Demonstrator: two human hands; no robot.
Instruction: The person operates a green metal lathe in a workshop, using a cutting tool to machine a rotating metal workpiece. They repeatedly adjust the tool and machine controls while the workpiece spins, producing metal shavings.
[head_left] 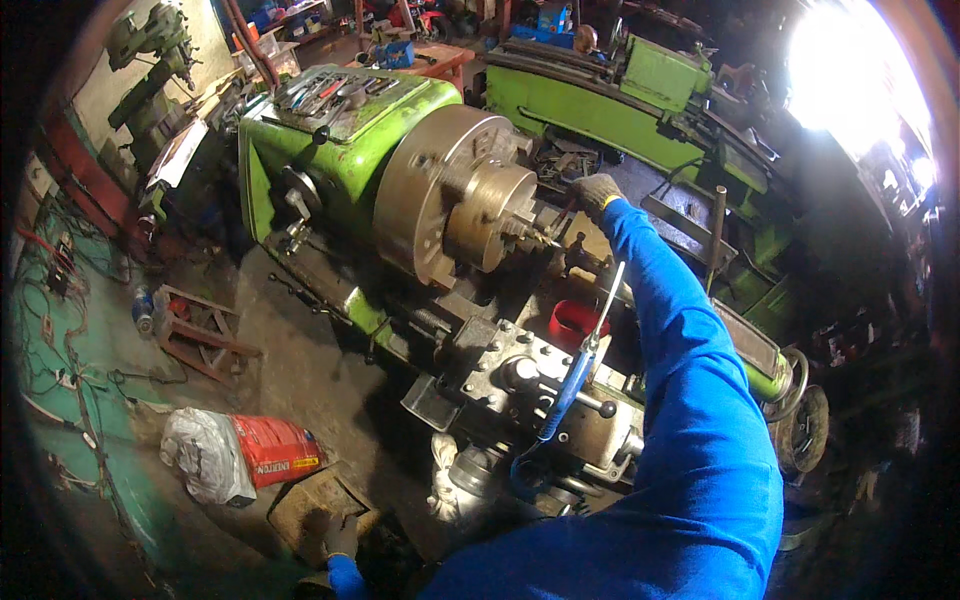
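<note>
My right hand [597, 193], in a grey knitted glove, reaches over the far side of a green lathe. Its fingers are closed round a thin dark, stick-like tool [564, 217] that slants down beside the chuck; its kind is unclear. A round brass-coloured workpiece [490, 215] sits in the big steel chuck [420, 190], with a stepped, narrower end facing the carriage. My gloved left hand [341, 536] is low at the left, above a wooden box [318, 500], fingers apart, apparently holding nothing. A blue air blow gun [570, 392] lies across the tool post [510, 375].
A red container [577, 324] stands behind the carriage. Tools lie on the headstock top [340, 100]. A red and white sack [275, 450] and a small wooden stool [205, 335] are on the left floor. A second green lathe [600, 110] stands behind; cables line the left.
</note>
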